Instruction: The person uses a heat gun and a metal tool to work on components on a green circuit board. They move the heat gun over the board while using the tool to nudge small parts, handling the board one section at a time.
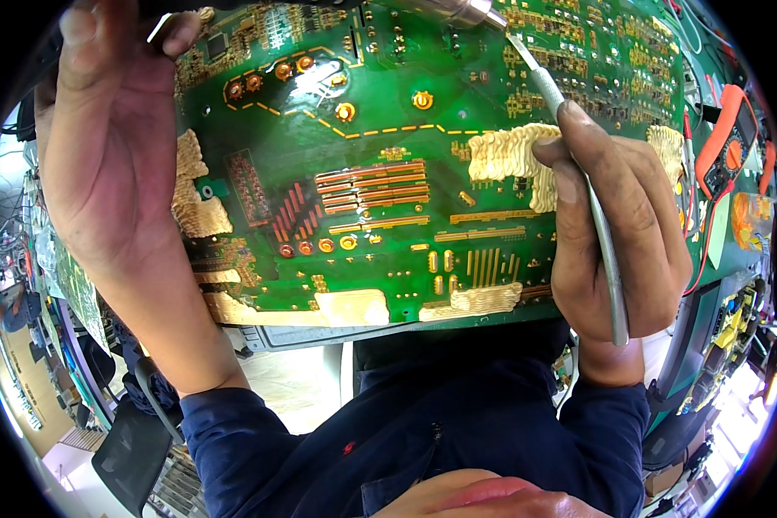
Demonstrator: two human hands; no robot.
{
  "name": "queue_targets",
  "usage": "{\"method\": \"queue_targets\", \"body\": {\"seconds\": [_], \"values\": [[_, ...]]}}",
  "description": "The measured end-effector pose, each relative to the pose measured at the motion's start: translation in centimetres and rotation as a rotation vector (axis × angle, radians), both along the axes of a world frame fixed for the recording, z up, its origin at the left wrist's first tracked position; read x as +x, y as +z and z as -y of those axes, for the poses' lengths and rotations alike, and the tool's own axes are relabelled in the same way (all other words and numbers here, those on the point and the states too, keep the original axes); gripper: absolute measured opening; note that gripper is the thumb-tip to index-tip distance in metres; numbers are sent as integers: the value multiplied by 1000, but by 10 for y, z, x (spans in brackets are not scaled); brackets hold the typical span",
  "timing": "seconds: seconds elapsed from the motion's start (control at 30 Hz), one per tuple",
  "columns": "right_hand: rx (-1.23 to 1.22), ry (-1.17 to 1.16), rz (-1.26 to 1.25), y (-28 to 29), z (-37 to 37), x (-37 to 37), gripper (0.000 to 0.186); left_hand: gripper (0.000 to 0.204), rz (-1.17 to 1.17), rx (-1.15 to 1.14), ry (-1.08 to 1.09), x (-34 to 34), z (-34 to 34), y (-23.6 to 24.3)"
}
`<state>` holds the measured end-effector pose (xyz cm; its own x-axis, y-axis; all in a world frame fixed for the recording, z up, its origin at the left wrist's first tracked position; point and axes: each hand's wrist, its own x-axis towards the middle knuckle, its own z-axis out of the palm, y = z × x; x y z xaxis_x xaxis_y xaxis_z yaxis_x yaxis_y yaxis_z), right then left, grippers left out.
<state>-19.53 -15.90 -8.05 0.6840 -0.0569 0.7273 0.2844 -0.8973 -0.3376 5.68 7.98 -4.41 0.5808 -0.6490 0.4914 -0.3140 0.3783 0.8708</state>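
— What are the fingers doing?

— The right hand [617, 233] is curled tight around slim metal tweezers [578, 164], thumb pressed on the shaft, tip pointing toward the upper middle of the frame. The left hand [104, 147], upper left, clamps the edge of the circuit board [363, 173], its fingers [78, 34] bent over the top rim.

— And the board?

— Large, green, filling the centre, dotted with copper pads, gold traces and lumpy pale solder patches; the right thumb touches one patch.

— Around it?

— An orange multimeter [727, 142] lies on the bench [755, 259] at the right edge. Dark blue sleeves [406, 432] fill the lower frame; a black chair [129, 449] sits lower left.
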Motion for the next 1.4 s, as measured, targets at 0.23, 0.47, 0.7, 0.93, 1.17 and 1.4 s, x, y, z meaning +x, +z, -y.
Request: {"method": "queue_targets", "body": {"seconds": [0.23, 0.47, 0.7, 0.93, 1.17, 1.4], "values": [[8, 6, 7, 0, 1, -1, 29, 44, -93, -57, -127, 8, -8, -1], [2, 10, 12, 0, 0, 1, 30, 31, -54, -17, -142, 13, -15, 2], [9, 15, -22, 2, 1, -2, 31, 30, -36, -12, -123, 12, -14, 4], [1, 0, -16, 1, 1, -2, 31, 29, -62, -8, -111, 5, -12, 2], [16, -4, 2, 0, -1, 0, 30, 26, -112, -34, -178, 15, -18, 2], [-10, -2, -8, 0, 0, -2, 29, 25, -181, -75, -185, 13, -15, -4]]}}
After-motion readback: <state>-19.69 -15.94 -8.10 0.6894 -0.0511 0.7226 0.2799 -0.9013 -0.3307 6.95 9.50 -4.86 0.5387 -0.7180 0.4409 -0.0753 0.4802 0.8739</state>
